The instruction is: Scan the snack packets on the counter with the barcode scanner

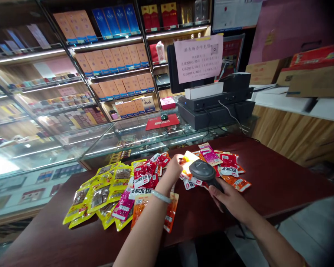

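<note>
My right hand [223,193] is wrapped round the handle of a dark grey barcode scanner [202,170]. The scanner's head points left and lights up an orange snack packet [186,163], whose edge my left hand [174,168] pinches. Part of that packet is hidden behind the scanner. Beneath and to the right lie red snack packets [228,162], orange ones [238,183] and a pink one [210,153]. Left of my left forearm is a spread pile of yellow snack packets [100,194], with red packets [144,173] and a magenta packet [124,205] overlapping it.
The packets lie on a dark red table [278,174]. Behind it stands a glass counter [136,135] with a red mat [163,122] and a mouse [164,117]. A cash drawer [215,115] and a monitor with a pink notice [199,59] stand farther back. Shelves of boxes line the wall.
</note>
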{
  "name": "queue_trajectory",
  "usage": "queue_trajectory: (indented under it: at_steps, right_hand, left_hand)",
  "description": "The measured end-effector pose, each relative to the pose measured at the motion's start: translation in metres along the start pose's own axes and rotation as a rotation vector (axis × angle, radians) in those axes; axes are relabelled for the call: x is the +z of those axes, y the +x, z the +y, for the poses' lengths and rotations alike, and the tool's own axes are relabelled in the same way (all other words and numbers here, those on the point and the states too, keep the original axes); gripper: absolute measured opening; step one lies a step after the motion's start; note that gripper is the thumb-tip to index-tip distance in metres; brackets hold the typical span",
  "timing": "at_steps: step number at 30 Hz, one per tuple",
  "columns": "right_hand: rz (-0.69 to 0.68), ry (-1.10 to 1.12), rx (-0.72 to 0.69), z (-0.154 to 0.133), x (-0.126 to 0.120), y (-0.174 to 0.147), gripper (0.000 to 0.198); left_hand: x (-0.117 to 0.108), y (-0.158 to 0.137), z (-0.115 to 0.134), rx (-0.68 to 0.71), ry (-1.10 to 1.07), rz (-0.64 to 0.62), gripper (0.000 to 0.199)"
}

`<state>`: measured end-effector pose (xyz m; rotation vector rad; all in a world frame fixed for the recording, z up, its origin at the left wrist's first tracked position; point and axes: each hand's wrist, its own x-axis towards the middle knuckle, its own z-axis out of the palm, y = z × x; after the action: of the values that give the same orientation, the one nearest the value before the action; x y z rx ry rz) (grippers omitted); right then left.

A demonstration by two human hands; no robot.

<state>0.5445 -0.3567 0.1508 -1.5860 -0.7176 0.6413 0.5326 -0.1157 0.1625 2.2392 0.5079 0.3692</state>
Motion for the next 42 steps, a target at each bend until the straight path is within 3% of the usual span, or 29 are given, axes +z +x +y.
queue_trajectory:
  at_steps: [3,6,10,13,16,21,26,34,39,42]
  right_hand:
    - [0.027,-0.015,0.024,0.003,-0.003,0.002,0.04]
    - [0.02,-0.023,0.045,0.008,-0.005,0.002,0.041]
    - [-0.017,-0.042,0.022,0.011,-0.002,0.0,0.042]
    - [-0.04,-0.065,0.007,0.009,0.003,-0.002,0.043]
    - [-0.05,-0.063,0.014,0.008,0.008,-0.005,0.046]
    - [-0.01,-0.06,-0.002,0.01,0.006,-0.013,0.047]
    - [-0.014,-0.018,0.016,0.003,0.002,-0.019,0.044]
    - [0.013,0.006,0.018,-0.008,-0.004,-0.019,0.049]
    - [0.049,0.069,0.064,-0.005,-0.009,-0.015,0.049]
    - [0.035,0.068,0.078,0.0,-0.01,-0.009,0.047]
  left_hand:
    - [-0.007,-0.006,0.01,0.109,0.005,-0.027,0.052]
    - [-0.036,-0.043,0.007,0.112,0.439,-0.015,0.047]
    - [-0.064,-0.11,-0.009,-0.087,0.896,-0.093,0.058]
    - [-0.06,-0.144,-0.018,-0.123,0.957,-0.19,0.064]
    - [-0.049,-0.153,-0.022,-0.148,0.891,-0.188,0.057]
    - [-0.044,-0.128,-0.024,-0.332,0.518,-0.089,0.048]
    - [-0.034,-0.092,-0.024,-0.232,0.177,0.044,0.052]
    - [-0.007,-0.054,-0.011,-0.103,0.218,0.017,0.042]
    - [0.022,-0.023,-0.003,0.036,-0.023,-0.069,0.046]
    - [0.013,-0.005,-0.012,0.131,0.113,0.012,0.055]
